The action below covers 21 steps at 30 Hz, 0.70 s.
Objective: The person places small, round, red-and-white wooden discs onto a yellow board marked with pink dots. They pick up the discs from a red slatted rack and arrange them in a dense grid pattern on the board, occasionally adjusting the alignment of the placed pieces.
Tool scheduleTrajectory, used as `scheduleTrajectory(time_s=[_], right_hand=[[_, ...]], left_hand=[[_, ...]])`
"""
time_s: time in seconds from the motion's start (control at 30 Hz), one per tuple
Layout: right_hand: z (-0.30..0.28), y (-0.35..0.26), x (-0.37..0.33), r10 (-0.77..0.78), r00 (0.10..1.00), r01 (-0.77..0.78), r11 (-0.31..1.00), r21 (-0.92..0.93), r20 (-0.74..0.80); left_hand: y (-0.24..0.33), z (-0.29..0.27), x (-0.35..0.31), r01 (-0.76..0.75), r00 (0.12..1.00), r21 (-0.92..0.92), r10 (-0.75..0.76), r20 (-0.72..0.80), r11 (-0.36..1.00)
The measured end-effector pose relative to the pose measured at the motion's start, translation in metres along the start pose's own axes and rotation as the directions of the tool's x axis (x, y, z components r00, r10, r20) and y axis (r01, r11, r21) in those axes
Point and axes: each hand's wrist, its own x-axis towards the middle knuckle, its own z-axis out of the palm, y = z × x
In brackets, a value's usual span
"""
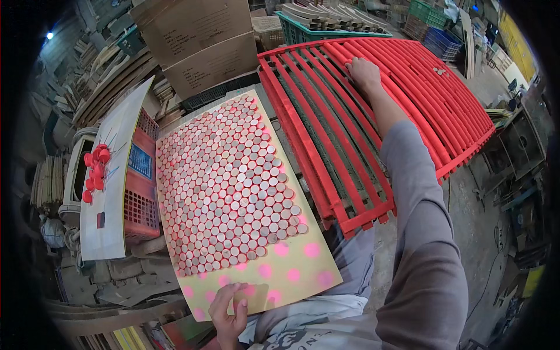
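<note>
A pale board (303, 265) lies in front of me, covered with closely packed round wooden discs (227, 181) with red edges. Bare pink spots show along its near end. My left hand (228, 312) is at the board's near edge, fingers apart and holding nothing visible. Stretched far to the right, my right hand (364, 73) has its fingers curled down against the red rods (402, 87) on a red slatted rack (364, 213). Whatever its fingertips grip is hidden. A few small pale discs (440, 71) rest on the rack's far right part.
Left of the board, a white panel (111, 216) carrying red round pieces (96, 166) leans by a red crate (140, 207). Cardboard boxes (201, 52) stand behind. A green crate (318, 32) of curved wooden pieces sits at the back, and stacked timber (111, 87) at far left.
</note>
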Motion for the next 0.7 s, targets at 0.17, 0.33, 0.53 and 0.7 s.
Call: scheduleTrajectory(time_s=[0.17, 0.33, 0.53, 0.7], right_hand=[[-0.046, -0.007, -0.020, 0.048, 0.994, -0.008, 0.927, 0.375, -0.098], [-0.141, -0.056, -0.105, -0.058, 0.994, -0.050, 0.544, 0.837, 0.097], [-0.234, -0.138, -0.277, -0.200, 0.939, -0.261, 0.113, 0.959, 0.279], [-0.257, -0.198, -0.396, -0.102, 0.912, -0.409, -0.171, 0.896, 0.397]], left_hand=[[0.006, 0.011, 0.001, -0.074, 0.995, -0.183, 0.060, -0.080, 0.980], [0.025, 0.042, 0.011, -0.121, 0.992, -0.533, 0.083, -0.095, 0.838], [0.080, 0.107, 0.055, -0.159, 0.986, -0.842, 0.033, -0.165, 0.516], [0.071, 0.138, 0.048, -0.474, 0.879, -0.594, 0.309, -0.364, 0.650]])
